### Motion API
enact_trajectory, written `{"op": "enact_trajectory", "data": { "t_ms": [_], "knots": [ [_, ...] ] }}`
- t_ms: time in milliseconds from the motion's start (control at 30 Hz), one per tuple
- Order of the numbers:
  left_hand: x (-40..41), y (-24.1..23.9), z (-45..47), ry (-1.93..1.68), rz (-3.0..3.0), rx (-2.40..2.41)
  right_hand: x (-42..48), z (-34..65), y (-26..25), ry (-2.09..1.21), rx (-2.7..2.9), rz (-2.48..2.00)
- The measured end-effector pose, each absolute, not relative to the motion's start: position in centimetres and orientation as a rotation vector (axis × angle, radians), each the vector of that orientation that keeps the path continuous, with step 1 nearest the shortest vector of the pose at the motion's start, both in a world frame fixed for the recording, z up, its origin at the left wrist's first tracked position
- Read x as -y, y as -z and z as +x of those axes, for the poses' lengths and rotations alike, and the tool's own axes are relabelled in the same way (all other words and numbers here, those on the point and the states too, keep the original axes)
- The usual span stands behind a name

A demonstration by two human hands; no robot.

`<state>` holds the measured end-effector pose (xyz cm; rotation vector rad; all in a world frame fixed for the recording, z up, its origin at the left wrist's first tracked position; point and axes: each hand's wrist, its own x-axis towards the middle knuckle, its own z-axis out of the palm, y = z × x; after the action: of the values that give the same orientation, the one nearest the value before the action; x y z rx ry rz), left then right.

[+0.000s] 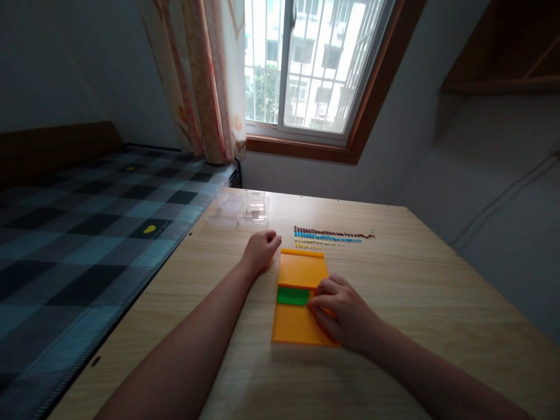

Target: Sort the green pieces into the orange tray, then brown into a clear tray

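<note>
A yellow-orange plastic tray (301, 268) lies on the table in front of me. A row of thin green pieces (292, 296) sits in a slot across its middle. Over the tray's right side is my right hand (339, 306), thumb and index finger pinched together at the right end of the green row. Anything between those fingertips is too small to make out. My left hand (261, 252) rests curled into a loose fist on the table, just left of the tray's far end. The inside of that fist is hidden.
Beyond the tray, small brown pieces (312, 231), blue pieces (321, 237) and yellow pieces (306, 247) lie in rows on the wooden table (429, 291). Clear plastic boxes (256, 210) stand at the back left. A bed with a checked cover (100, 233) borders the left edge.
</note>
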<state>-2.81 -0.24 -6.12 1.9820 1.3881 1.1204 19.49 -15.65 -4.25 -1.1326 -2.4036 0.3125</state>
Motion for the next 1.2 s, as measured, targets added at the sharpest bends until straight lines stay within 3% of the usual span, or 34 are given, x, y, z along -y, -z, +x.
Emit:
{"op": "enact_trajectory", "data": {
  "t_ms": [200, 467, 767, 933, 1200],
  "knots": [
    [0.3, 6.1, -2.9, -1.119, 1.980, -1.393, 15.7, 19.8, 4.3, -0.268, 2.329, -1.053],
    [0.1, 5.6, -3.1, -1.098, 1.991, -1.413, 11.5, 26.9, 2.8, 0.134, 1.754, -1.172],
    [-0.1, 5.3, -3.3, -1.072, 1.998, -1.432, 4.1, 39.2, 9.6, 0.124, 1.020, -1.631],
    [-0.2, 5.2, -3.4, -1.061, 2.004, -1.446, 1.4, 41.1, 12.3, 0.019, 1.096, -1.762],
    [-0.2, 5.3, -3.5, -1.057, 2.007, -1.450, -2.2, 42.3, 12.4, -0.040, 1.320, -1.856]
  ]
}}
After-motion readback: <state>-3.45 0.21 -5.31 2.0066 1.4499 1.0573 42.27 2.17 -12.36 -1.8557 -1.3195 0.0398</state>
